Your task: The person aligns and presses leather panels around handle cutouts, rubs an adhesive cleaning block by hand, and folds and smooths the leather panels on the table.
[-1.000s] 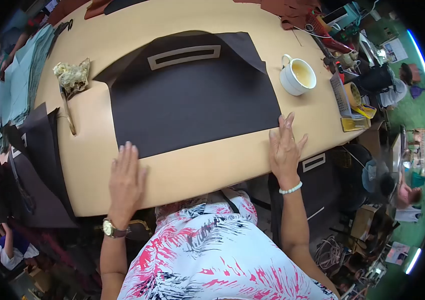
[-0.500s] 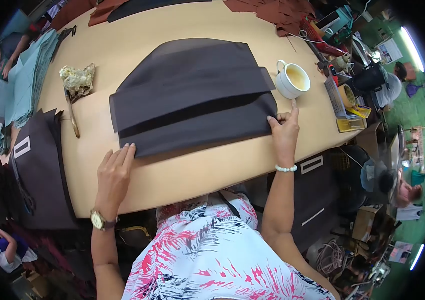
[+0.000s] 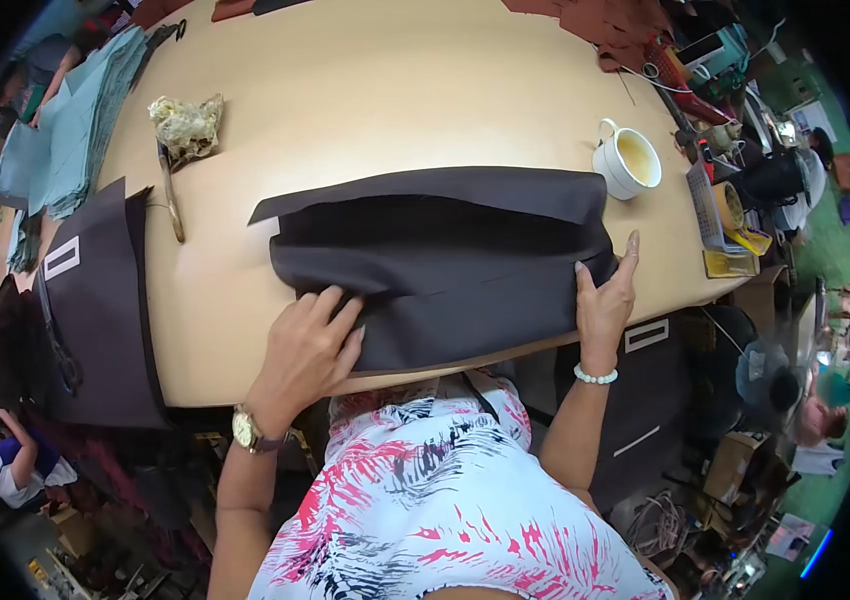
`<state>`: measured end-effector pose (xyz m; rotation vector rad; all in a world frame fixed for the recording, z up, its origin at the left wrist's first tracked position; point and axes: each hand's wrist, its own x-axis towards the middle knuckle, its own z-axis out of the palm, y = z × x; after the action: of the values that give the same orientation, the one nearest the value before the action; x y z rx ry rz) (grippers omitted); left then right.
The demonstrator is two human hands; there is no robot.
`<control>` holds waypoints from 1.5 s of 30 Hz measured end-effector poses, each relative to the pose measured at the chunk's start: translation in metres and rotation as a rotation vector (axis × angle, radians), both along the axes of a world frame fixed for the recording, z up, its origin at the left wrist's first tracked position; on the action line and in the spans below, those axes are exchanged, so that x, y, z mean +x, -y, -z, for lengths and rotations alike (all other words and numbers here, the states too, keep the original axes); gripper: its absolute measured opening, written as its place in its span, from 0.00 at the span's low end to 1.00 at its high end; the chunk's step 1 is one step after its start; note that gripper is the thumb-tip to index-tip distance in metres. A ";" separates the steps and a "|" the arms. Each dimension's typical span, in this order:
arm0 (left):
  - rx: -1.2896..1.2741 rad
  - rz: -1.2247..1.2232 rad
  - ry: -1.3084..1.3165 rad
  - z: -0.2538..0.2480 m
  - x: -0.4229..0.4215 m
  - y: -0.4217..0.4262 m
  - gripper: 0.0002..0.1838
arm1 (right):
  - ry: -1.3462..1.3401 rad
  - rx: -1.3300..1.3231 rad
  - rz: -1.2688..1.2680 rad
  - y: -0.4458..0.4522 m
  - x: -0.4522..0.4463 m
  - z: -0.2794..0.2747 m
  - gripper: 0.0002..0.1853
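Note:
A dark brown sheet of material (image 3: 475,310) lies folded over itself at the table's near edge, its layers gaping in a long dark opening. My left hand (image 3: 310,345) grips its left part, fingers curled on the material with the tips pressed into it. At the right end, my right hand (image 3: 605,305) holds the edge between thumb and fingers, the index finger pointing upward. A white cup (image 3: 628,162) with a yellowish drink stands beyond my right hand. The pale frame seen earlier on the sheet is mostly hidden.
The pale table (image 3: 365,90) carries a crumpled bag (image 3: 188,128) with a brush-like stick (image 3: 172,195). Dark panels (image 3: 100,310) with scissors (image 3: 63,350) hang over the left edge, near a light green stack (image 3: 85,120). A basket (image 3: 707,205) stands right; another person (image 3: 20,460) is at lower left.
The sheet has shifted toward me and its far part has folded over nearer. My left hand has moved right and now grips the material. My right hand still holds the right end.

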<state>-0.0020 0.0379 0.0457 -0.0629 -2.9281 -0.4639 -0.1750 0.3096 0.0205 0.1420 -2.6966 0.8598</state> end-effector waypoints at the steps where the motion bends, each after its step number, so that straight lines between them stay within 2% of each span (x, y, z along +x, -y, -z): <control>1: -0.072 0.023 0.013 0.001 -0.009 0.000 0.20 | 0.008 -0.014 0.014 0.002 -0.001 0.001 0.40; 4: -0.172 0.103 0.052 -0.003 -0.039 0.004 0.30 | -0.026 -0.023 0.020 0.000 0.000 0.007 0.40; 7: -0.169 0.074 -0.054 0.000 -0.080 0.021 0.35 | -0.078 -0.077 -0.010 -0.008 -0.003 0.014 0.39; 10: -0.170 -0.073 -0.035 -0.007 -0.121 0.044 0.39 | -0.013 -0.147 0.009 -0.008 -0.001 0.013 0.38; 14: -0.072 -0.023 -0.110 0.004 -0.164 0.087 0.29 | -0.120 -0.106 0.013 -0.007 -0.003 0.019 0.37; 16: -0.084 0.013 -0.172 0.002 -0.179 0.092 0.28 | -0.198 -0.082 -0.002 -0.007 -0.005 0.021 0.36; 18: -0.044 0.052 -0.203 0.002 -0.195 0.097 0.27 | -0.126 -0.106 0.024 -0.005 -0.003 0.016 0.36; 21: 0.131 0.172 -0.034 -0.004 -0.221 0.106 0.22 | -0.117 -0.111 0.022 -0.005 -0.003 0.017 0.35; 22: 0.266 0.193 0.029 -0.004 -0.232 0.110 0.15 | -0.136 -0.105 0.016 -0.006 -0.004 0.017 0.35; 25: 0.448 0.091 0.256 -0.006 -0.261 0.128 0.10 | -0.061 -0.133 0.050 -0.004 -0.003 0.013 0.35; 26: 0.381 0.103 0.187 0.000 -0.266 0.133 0.10 | -0.063 -0.134 0.053 -0.003 -0.003 0.012 0.35; 29: 0.010 -0.105 -0.112 -0.001 -0.254 0.132 0.14 | -0.086 -0.131 0.043 -0.004 -0.005 0.014 0.35; 32: -0.127 -0.294 -0.251 -0.013 -0.207 0.113 0.19 | -0.056 -0.109 -0.018 -0.010 -0.006 0.011 0.36; 34: -0.189 -0.328 -0.260 -0.004 -0.169 0.112 0.22 | 0.058 -0.084 -0.077 -0.015 -0.010 -0.011 0.37; 36: -0.197 -0.498 -0.062 -0.005 -0.136 0.098 0.23 | 0.229 0.032 -0.136 -0.014 -0.022 -0.033 0.39; 37: -0.184 -0.497 -0.095 0.000 -0.125 0.095 0.22 | 0.312 0.086 -0.170 -0.010 -0.033 -0.038 0.40; 39: -0.164 -0.496 -0.156 0.018 -0.110 0.090 0.19 | 0.177 0.176 -0.270 0.001 -0.055 -0.033 0.40; 40: -0.046 -0.504 -0.157 0.024 -0.111 0.089 0.18 | 0.110 0.222 -0.320 0.006 -0.068 -0.029 0.41; 42: 0.192 -0.509 -0.144 0.033 -0.115 0.085 0.15 | -0.193 0.231 -0.387 0.016 -0.098 -0.010 0.39; 44: 0.328 -0.530 -0.119 0.038 -0.119 0.089 0.12 | 0.059 0.309 -0.324 0.033 -0.115 -0.009 0.36; 45: 0.399 -0.532 -0.101 0.042 -0.123 0.093 0.11 | 0.069 0.286 -0.317 0.041 -0.115 -0.011 0.35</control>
<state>-0.1252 -0.0548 0.0040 0.6968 -2.5459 -0.8941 -0.2903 0.2683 0.0316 0.6282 -2.8948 0.5593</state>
